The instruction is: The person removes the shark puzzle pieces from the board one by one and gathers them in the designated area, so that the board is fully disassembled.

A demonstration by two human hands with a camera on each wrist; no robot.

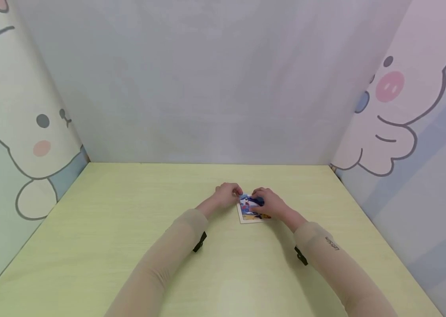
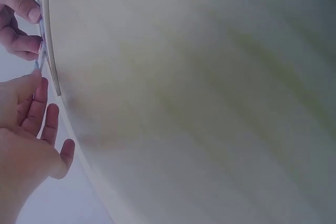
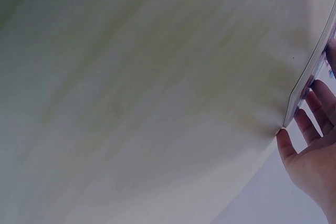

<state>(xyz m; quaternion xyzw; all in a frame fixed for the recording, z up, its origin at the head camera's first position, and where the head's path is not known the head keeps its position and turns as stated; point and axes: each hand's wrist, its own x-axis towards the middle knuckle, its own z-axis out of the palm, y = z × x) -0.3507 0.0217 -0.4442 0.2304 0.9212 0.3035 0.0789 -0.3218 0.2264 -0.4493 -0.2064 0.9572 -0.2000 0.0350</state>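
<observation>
A small square picture board (image 1: 242,218) with a pale border and a colourful blue, white and orange print lies flat on the table. At its far left corner my left hand (image 1: 228,194) pinches a small, thin bluish piece (image 2: 39,62) between thumb and finger. The other fingers of that hand (image 2: 32,135) are loosely spread. Over the right part of the board is my right hand (image 1: 271,204), thumb on the print and fingertips near the far edge. Fingers of the right hand (image 3: 317,156) spread along the board's side (image 3: 296,95). The hand hides part of the picture.
The pale yellow table (image 1: 128,220) stretches around the board. A grey-white curtain (image 1: 207,88) rises behind its far edge. Side panels with a cartoon rabbit (image 1: 21,110) and a pink-cheeked character (image 1: 417,88) flank it.
</observation>
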